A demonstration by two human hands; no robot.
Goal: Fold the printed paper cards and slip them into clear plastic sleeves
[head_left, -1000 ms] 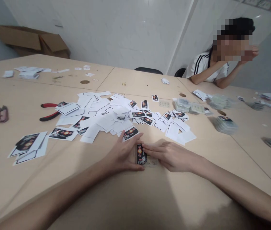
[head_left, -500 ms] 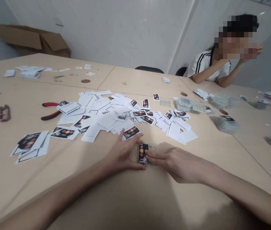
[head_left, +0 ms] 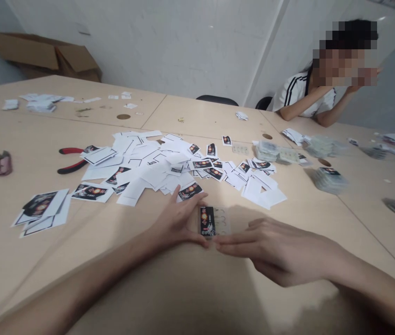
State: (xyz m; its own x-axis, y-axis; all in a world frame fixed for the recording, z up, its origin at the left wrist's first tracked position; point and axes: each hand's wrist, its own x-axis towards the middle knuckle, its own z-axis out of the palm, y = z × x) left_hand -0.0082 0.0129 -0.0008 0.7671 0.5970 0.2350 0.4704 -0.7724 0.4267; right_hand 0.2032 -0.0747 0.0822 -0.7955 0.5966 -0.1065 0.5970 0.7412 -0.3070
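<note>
A small clear plastic case (head_left: 222,221) with hook-like pieces inside lies flat on the table. A black printed label (head_left: 207,221) covers its left part. My left hand (head_left: 180,218) is at the case's left side, thumb and fingers spread around its edge, thumb near the lower left corner. My right hand (head_left: 274,249) is at the lower right of the case, its fingers stretched out together and their tips near the bottom edge; nothing shows in it.
Behind my hands spreads a heap of white papers and labels (head_left: 152,163). Red-and-black pliers (head_left: 73,160) lie left of it. Clear cases (head_left: 330,180) are stacked at right. Across the table a person (head_left: 297,100) leans on their elbows. A cardboard box (head_left: 40,53) stands behind.
My right hand has moved off the label, down and toward the lower edge of the case, uncovering the hook-like pieces. My left hand stays beside the case.
</note>
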